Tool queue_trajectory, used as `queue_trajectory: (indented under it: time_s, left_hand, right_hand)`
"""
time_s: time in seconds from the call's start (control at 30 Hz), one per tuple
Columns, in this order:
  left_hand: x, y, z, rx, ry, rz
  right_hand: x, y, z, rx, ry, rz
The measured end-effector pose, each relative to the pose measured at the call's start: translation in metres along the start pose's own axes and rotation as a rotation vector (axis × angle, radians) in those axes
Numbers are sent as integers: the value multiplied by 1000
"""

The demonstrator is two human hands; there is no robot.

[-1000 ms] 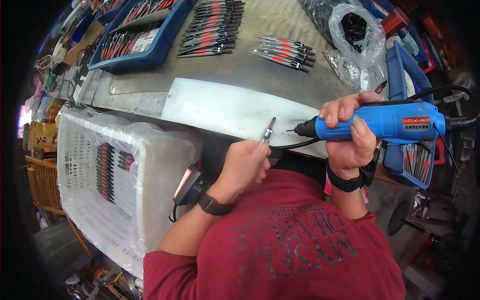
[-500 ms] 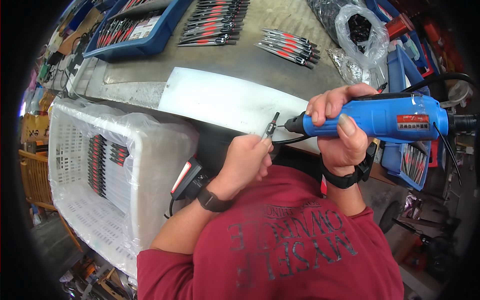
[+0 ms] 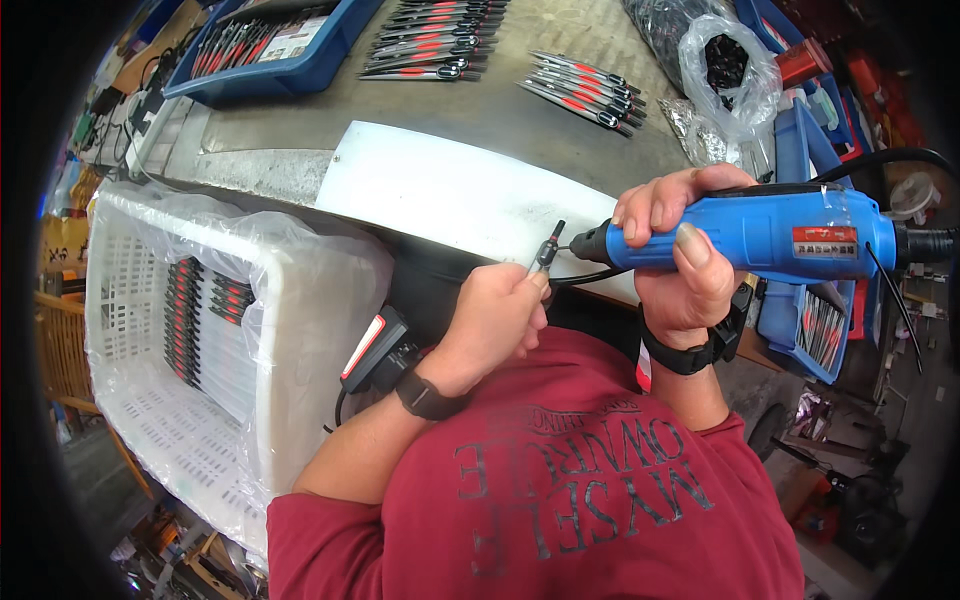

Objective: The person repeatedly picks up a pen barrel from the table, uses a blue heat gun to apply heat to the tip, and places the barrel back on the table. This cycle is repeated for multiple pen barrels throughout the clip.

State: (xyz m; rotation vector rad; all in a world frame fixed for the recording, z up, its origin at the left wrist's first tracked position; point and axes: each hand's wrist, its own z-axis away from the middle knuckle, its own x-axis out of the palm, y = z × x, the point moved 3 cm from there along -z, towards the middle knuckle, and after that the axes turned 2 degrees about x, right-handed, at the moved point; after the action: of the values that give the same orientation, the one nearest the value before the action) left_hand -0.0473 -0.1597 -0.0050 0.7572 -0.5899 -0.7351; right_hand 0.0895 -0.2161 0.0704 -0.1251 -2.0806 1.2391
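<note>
Pinching pen-shaped tool [image 3: 548, 255], left hand [image 3: 495, 318]: likely light, stiff, slick; hold mid-length. Gripping blue electric screwdriver [image 3: 775, 230], right hand [image 3: 683, 262] near left: likely heavier; clasp around middle.

Left hand [image 3: 495, 315]: grey-and-black pen-shaped tool [image 3: 549, 252], pinched. Right hand [image 3: 678, 298]: blue electric screwdriver [image 3: 765, 235], black nose [image 3: 592, 243] leftward. Near left: white crate [image 3: 267, 345].

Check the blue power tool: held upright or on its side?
On its side: the power tool lies roughly level in the right hand, nose pointing left toward the pen-shaped item in the left hand.
</note>
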Motion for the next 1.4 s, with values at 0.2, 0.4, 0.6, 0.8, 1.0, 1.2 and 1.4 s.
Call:
queue_trajectory:
  time_s: [0.2,0.4,0.6,0.8,1.0,1.2,1.4]
  left_hand:
    - [-1,0,1,9,-5,2]
    - [-2,0,0,24,-11,-39]
    - [-1,1,1,1,-3,-14]
    - [0,-1,-3,-14,-8,-15]
    - [-1,-2,-4,-4,3,16]
    - [-1,-1,-1,63,1,0]
    - [0,-2,0,31,2,11]
  right_hand:
    - [3,0,0,18,15,9]
    - [6,-1,1,57,-19,177]
    - [12,3,-1,12,-35,485]
    - [17,14,-9,20,-20,511]
    - [24,20,-11,43,-78,387]
    - [26,8,-9,3,-141,478]
    - [29,-5,-7,48,-64,357]
